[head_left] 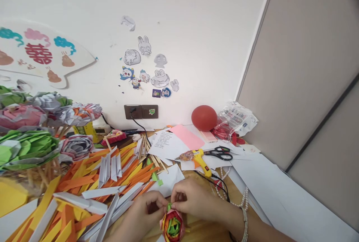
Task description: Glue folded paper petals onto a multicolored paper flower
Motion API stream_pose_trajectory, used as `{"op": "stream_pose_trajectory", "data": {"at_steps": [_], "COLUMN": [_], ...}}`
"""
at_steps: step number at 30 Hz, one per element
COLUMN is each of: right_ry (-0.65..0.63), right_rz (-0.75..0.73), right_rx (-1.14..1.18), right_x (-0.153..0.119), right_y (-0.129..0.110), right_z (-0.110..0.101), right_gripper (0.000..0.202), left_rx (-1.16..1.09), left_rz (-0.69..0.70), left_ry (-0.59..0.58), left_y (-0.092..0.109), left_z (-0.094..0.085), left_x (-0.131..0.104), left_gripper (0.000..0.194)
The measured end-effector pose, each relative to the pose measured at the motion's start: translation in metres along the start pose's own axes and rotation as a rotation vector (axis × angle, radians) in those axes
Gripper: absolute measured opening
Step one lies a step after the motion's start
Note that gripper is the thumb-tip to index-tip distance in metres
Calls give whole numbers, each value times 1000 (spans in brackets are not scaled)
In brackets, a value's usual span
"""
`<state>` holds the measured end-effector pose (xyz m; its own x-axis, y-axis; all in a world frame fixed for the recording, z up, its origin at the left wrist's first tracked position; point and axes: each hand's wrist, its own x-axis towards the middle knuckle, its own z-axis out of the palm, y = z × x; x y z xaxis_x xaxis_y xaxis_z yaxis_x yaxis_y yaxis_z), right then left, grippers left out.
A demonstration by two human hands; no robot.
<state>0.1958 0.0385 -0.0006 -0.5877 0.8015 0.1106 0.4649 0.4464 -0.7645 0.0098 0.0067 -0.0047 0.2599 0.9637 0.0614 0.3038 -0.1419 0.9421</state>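
A small folded paper flower [173, 227], red and pink outside with green and yellow at its centre, is at the bottom middle above the wooden table [196, 221]. My left hand [148, 210] is closed, its thumb and fingertips pinching the flower's upper left edge. From the right, my right hand [193, 199] pinches the top edge, where a bit of green paper shows between the fingertips. A yellow glue gun [199, 159] lies just beyond my right hand, beside black-handled scissors [223, 153].
Folded orange, yellow and white paper strips [84, 182] cover the left side. Large paper flowers [28, 148] on sticks stand behind them. Wooden sticks [144, 146], a red balloon [204, 118], a bead string [245, 199] and white sheets [280, 197] lie around. A cord [141, 124] runs to the wall socket.
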Motion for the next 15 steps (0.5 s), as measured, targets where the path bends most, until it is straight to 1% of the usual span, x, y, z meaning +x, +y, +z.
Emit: {"op": "stream_pose_trajectory", "data": {"at_steps": [3, 6, 11, 13, 15], "right_ry": [8, 24, 9, -7, -25], "right_rz": [-5, -20, -48, -38, -14], "right_rx": [-11, -50, -97, -84, -40], "right_x": [1, 0, -5, -5, -3], "right_y": [0, -2, -7, -8, -7], "right_z": [-2, -5, -8, -7, -5], "right_gripper": [10, 9, 8, 8, 9], "left_rx": [114, 182, 84, 63, 64], "left_rz": [46, 100, 100, 94, 87], "left_ry": [-2, 14, 13, 4, 10], "left_y": [5, 4, -9, -9, -5], "left_z": [-3, -3, 3, 4, 4], "left_x": [-2, -3, -2, -2, -1], "left_gripper": [15, 16, 14, 13, 13]}}
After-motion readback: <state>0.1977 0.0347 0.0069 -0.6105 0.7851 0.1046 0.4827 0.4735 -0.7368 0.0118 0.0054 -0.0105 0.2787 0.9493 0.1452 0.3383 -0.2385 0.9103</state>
